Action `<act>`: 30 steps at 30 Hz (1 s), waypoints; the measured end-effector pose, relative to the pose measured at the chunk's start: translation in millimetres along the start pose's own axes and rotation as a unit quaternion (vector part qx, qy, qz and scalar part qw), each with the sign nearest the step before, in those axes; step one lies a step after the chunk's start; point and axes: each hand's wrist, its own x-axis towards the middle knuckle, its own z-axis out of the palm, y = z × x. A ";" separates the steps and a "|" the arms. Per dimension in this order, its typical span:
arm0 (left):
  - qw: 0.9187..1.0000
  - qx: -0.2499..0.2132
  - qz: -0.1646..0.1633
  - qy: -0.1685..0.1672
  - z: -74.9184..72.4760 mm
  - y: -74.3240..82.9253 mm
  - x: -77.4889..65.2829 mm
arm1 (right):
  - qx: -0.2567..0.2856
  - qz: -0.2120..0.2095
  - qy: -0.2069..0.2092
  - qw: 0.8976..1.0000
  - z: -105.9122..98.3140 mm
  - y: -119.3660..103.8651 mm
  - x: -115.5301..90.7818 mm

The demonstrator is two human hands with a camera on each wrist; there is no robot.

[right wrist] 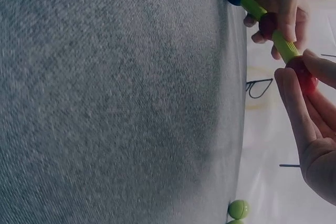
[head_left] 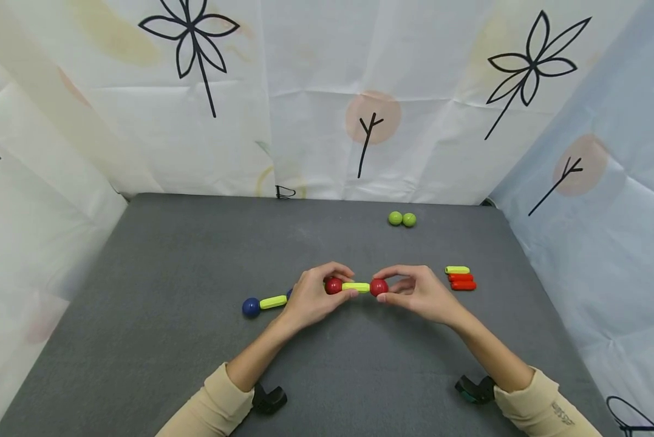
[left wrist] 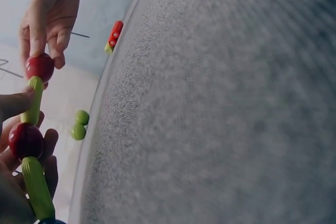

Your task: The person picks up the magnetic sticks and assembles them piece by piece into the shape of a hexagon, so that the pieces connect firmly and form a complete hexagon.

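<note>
The left hand grips a ball-and-rod chain near the middle of the bench, thumb on a yellow rod, while the right hand pinches the red end ball; a crooked push or stray tug could well pop a joint apart. No container shows: three short rods toward the bench's right edge and two green balls near its far edge lie loose, so a knock might set the balls rolling.
</note>
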 end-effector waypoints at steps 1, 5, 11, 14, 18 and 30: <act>1.000 0.002 0.000 -0.001 0.4 0.3 0.1 | 0.007 0.003 0.000 1.000 0.4 -0.2 -0.2; 1.000 0.008 0.005 -0.004 1.1 2.5 1.2 | 0.033 0.007 -0.006 0.999 1.2 0.8 0.0; 1.000 -0.004 0.026 -0.007 0.9 4.9 4.3 | 0.087 -0.023 -0.024 0.996 -1.8 3.9 0.2; 0.999 -0.009 0.041 -0.015 2.1 5.5 6.1 | 0.104 -0.025 -0.031 0.994 -2.8 4.2 -0.5; 0.998 -0.008 0.053 -0.024 4.6 7.7 9.0 | 0.109 -0.009 -0.029 0.994 -1.6 3.8 -0.7; 0.998 0.004 0.065 -0.028 8.8 14.7 10.5 | 0.093 0.029 0.028 0.995 2.4 2.6 -4.1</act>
